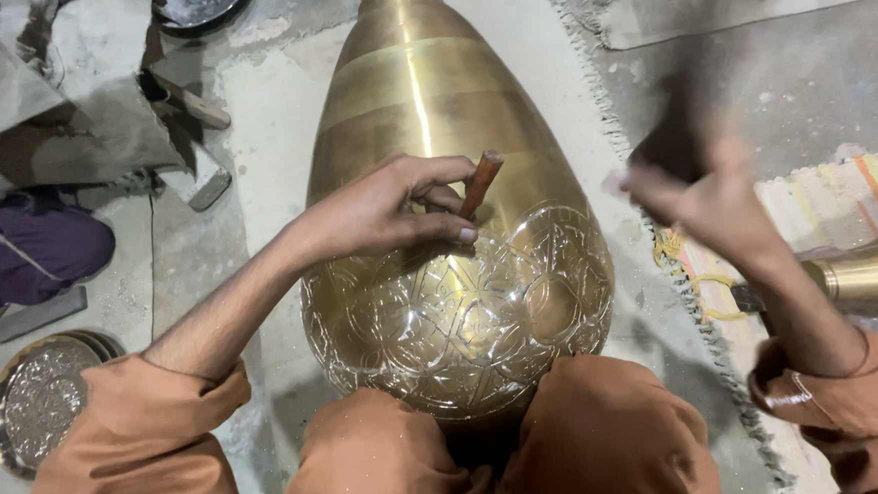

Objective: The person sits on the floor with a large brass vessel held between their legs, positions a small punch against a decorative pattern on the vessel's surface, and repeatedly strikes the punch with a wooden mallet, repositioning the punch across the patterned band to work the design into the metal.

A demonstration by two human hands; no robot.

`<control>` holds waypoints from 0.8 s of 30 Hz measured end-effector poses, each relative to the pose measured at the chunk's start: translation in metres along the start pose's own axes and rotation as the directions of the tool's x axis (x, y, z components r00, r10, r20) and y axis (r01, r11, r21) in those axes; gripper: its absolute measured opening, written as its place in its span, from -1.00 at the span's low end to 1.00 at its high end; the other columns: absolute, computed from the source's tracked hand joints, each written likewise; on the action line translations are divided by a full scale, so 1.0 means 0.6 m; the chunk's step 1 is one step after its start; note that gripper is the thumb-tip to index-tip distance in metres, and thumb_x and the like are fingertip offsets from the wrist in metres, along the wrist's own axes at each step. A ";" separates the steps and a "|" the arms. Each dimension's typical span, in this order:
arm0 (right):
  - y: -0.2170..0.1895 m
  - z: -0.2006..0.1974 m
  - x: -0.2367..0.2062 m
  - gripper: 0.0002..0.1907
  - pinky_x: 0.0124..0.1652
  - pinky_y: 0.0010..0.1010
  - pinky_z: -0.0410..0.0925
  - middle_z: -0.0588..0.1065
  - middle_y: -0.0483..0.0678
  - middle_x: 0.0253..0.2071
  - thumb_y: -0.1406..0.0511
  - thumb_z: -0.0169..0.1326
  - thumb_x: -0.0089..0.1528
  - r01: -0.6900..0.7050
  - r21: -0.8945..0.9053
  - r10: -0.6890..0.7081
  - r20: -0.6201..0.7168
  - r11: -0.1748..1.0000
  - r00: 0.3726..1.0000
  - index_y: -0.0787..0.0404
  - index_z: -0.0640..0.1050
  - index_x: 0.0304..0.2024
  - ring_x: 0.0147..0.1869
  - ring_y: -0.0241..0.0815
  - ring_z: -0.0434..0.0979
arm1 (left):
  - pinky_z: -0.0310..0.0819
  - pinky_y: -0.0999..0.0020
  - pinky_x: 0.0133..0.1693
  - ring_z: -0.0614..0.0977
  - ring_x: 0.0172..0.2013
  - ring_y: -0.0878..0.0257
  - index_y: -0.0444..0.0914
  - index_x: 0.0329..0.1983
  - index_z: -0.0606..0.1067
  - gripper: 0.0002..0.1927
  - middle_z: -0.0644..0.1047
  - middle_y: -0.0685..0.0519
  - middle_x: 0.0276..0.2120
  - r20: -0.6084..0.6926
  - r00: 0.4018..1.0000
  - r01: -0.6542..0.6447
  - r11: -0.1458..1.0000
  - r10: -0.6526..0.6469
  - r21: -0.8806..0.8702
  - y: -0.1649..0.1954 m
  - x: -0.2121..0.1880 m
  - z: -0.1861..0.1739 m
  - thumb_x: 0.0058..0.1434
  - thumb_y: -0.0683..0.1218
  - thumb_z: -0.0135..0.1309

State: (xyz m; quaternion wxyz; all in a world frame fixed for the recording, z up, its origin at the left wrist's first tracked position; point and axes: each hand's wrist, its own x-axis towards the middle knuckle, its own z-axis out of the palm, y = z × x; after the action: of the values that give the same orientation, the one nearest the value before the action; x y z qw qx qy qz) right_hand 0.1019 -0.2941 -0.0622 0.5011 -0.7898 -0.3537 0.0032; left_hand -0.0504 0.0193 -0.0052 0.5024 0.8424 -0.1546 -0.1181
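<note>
While left hand (387, 212) pinches punch (480, 183) on brass vase (461, 276) | right hand (702, 198) blurred, grip unclear | dusty concrete floor (801, 78)

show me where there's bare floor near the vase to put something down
Bare floor lies right of the vase, between it and the striped mat, and left of it by the engraved plate. Top left is crowded with scraps and tools.

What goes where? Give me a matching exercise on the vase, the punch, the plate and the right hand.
1 brass vase
2 reddish punch
3 engraved round plate
4 right hand

a pinched in the left hand
b raised and blurred
c on the floor at far left
d lying between the knees

Pairs: 1-d, 2-a, 3-c, 4-b
</note>
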 end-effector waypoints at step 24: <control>0.032 0.015 -0.019 -0.63 -0.44 -0.45 0.44 0.55 -0.06 -0.36 0.31 0.30 0.35 0.003 0.325 0.056 -0.173 0.946 0.983 0.28 0.39 0.04 -0.41 -0.27 0.56 | 0.64 0.14 0.14 0.75 -0.01 0.18 -0.19 0.06 0.54 -0.67 0.68 0.04 -0.07 0.078 0.997 0.000 0.998 -0.006 0.067 -0.007 0.017 -0.007 0.23 -0.06 0.23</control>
State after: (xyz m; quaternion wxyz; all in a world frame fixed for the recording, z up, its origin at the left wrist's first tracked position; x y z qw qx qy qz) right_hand 0.1005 -0.2981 -0.0861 0.6539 -0.6983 -0.2911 -0.0033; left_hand -0.0390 0.0211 -0.0074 0.4675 0.8537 -0.1768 -0.1465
